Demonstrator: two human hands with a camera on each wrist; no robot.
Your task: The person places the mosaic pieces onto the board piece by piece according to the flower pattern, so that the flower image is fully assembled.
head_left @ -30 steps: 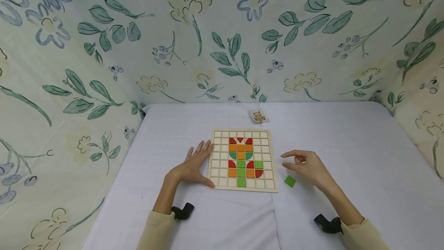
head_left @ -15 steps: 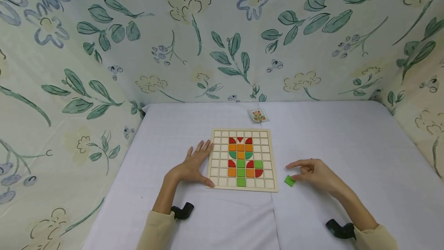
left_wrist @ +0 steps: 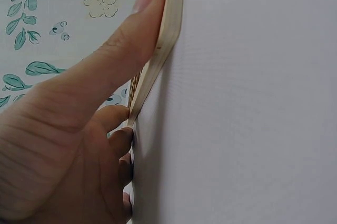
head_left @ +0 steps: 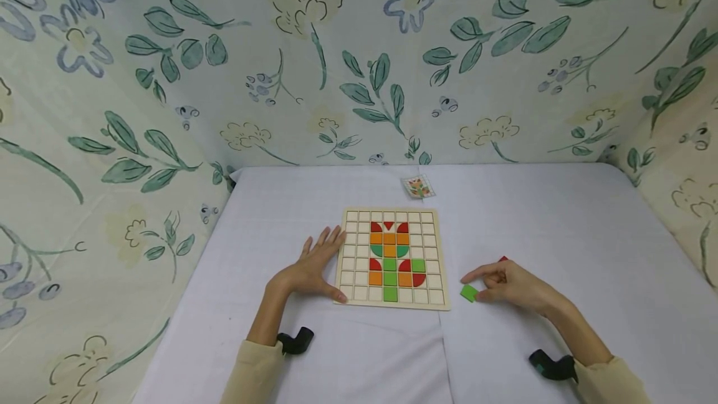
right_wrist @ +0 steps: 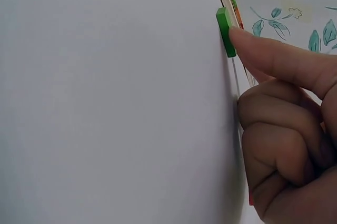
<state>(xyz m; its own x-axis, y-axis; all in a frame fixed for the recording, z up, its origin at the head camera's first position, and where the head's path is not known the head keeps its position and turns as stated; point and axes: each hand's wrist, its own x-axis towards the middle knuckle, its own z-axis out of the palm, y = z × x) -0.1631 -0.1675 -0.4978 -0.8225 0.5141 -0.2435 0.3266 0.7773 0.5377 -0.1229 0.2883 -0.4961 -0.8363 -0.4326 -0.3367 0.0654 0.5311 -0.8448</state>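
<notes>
A square wooden board (head_left: 353,251) with a grid of cells lies on the white cloth in the head view. Red, orange and green tiles (head_left: 389,265) form a flower pattern in it. My left hand (head_left: 308,270) rests along the board's left edge, fingers spread, thumb at the near corner. To the right of the board, my right hand (head_left: 513,285) pinches a green square tile (head_left: 469,293) between thumb and index finger. That tile is at the cloth's surface; the right wrist view shows the thumb against it, with the other fingers curled.
A small pattern card (head_left: 418,187) lies beyond the board's far edge. Part of a red tile (head_left: 503,259) shows behind the right hand. A flowered cloth wall (head_left: 359,80) stands at the back of the table.
My right hand has moved right and toward me, down to the green tile, its thumb and index finger closing around it. The red tile behind has come into view. My left hand stays still.
</notes>
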